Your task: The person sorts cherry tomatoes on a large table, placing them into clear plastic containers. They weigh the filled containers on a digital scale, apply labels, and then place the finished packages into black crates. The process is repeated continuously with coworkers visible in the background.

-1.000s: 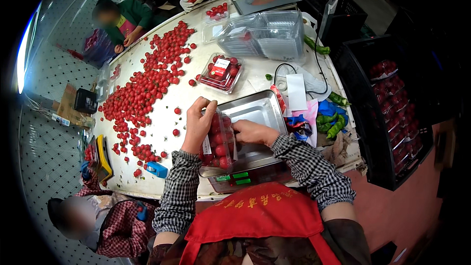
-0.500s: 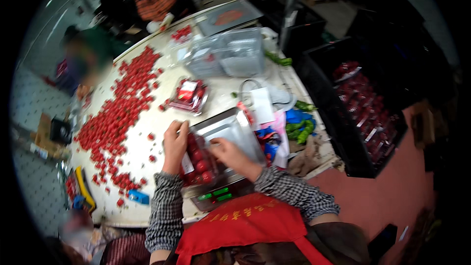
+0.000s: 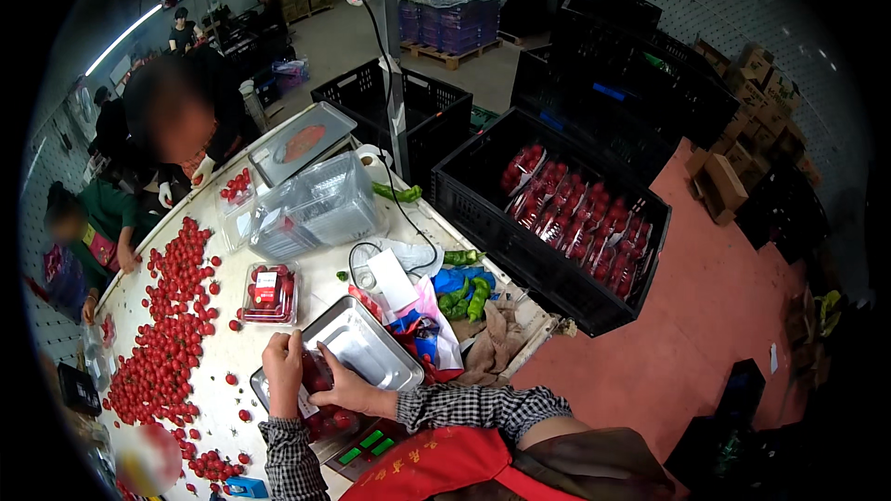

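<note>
A clear plastic punnet of cherry tomatoes (image 3: 331,423) with a white label sits over the near end of the scale's steel tray (image 3: 379,351). My left hand (image 3: 284,373) grips its left side, fingers curled at the far corner. My right hand (image 3: 353,390) lies across its top, thumb by the label and fingers bent over the far edge. Both hands partly hide the punnet. The scale's green display (image 3: 367,445) glows just beside it. Beyond my hands stands a closed punnet of cherry tomatoes (image 3: 271,293) with a red and white label.
Loose cherry tomatoes (image 3: 172,334) spread over the left of the white table. Stacked empty punnets (image 3: 316,209) stand farther back. Green peppers (image 3: 469,297), bags and a cloth (image 3: 492,349) crowd the right edge. A black crate (image 3: 557,278) with filled punnets stands beyond it. Co-workers stand at the far left.
The view has swung to the right, bringing more of the crates and floor into sight. My right hand has come from over the steel tray onto the punnet; my left hand stays on it.
</note>
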`<action>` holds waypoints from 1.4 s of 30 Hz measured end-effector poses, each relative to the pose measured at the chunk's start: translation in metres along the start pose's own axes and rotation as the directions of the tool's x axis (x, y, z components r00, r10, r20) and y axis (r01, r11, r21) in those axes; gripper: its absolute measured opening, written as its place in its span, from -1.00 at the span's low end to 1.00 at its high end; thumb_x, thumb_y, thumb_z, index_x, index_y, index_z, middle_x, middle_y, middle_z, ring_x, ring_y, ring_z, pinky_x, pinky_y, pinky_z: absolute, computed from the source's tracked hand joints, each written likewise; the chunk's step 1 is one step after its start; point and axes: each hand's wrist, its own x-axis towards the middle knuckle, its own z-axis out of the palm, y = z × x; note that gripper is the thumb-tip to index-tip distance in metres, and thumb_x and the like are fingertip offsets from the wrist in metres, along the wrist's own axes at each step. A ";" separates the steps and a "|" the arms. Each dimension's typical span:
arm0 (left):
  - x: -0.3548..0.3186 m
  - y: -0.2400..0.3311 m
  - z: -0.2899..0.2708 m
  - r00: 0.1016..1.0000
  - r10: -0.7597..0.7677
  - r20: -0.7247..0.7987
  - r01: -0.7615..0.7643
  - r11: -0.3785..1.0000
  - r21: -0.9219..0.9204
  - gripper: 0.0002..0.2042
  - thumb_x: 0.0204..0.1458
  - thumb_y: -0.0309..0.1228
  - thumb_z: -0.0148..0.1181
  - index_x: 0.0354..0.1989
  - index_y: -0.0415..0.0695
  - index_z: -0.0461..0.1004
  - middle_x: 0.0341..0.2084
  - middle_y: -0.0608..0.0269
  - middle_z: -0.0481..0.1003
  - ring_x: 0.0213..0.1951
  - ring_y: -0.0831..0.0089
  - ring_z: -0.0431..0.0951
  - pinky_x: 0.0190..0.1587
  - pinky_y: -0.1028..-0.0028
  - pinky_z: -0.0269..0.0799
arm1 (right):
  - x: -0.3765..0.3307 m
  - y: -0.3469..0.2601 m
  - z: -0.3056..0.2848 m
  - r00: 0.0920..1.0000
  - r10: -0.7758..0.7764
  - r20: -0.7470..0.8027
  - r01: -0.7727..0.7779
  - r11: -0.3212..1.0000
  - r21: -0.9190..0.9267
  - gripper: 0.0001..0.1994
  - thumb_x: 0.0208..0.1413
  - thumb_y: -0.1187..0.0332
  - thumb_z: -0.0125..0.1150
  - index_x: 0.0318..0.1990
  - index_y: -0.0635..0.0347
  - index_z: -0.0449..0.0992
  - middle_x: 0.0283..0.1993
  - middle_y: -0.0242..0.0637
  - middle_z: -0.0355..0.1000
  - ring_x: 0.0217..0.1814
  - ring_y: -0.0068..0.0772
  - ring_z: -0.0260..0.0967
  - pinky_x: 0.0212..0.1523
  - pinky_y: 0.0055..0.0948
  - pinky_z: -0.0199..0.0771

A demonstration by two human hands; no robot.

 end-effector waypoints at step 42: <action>-0.086 -0.029 -0.024 0.893 -0.412 -0.184 0.321 0.867 -0.380 -0.78 0.36 -0.37 0.13 -0.16 -0.32 0.56 -0.31 0.20 0.58 -0.29 0.45 0.63 -0.17 0.46 0.56 | 0.082 -0.134 -0.489 0.232 -0.117 -0.966 -0.745 0.616 -0.254 0.18 -0.02 0.11 0.48 0.63 -0.05 -0.29 0.52 0.52 -0.12 0.22 0.26 0.49 0.21 -0.09 0.55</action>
